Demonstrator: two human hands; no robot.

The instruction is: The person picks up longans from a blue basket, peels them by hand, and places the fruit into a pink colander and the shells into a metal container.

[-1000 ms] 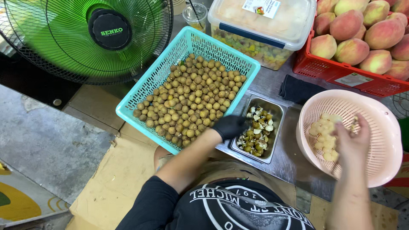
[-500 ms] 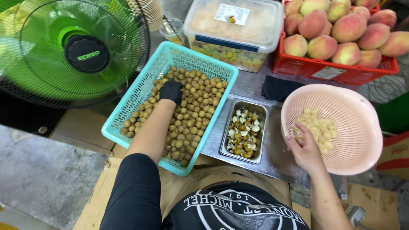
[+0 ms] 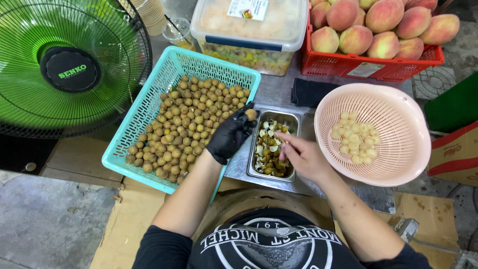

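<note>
My left hand [image 3: 230, 135], in a black glove, holds one small brown longan [image 3: 251, 114] at its fingertips over the edge of the steel tray [image 3: 291, 118]. The tray holds peels and dark seeds [image 3: 269, 154]. My bare right hand [image 3: 302, 155] hovers over the tray's right side, fingers curled around what looks like a small tool. A turquoise basket [image 3: 149, 102] full of brown longans [image 3: 191, 122] sits to the left. A pink colander [image 3: 393, 107] with peeled pale fruit [image 3: 354, 137] stands at the right.
A green fan [image 3: 69, 65] stands at the far left. Behind are a lidded plastic tub [image 3: 251, 30] of fruit, a red crate [image 3: 378, 65] of peaches, a dark cloth [image 3: 311, 91] and a plastic cup [image 3: 178, 32]. Cardboard [image 3: 119, 234] lies under the work surface.
My left hand has come back from the basket with one longan to the steel tray. My right hand has left the colander and moved over the tray.
</note>
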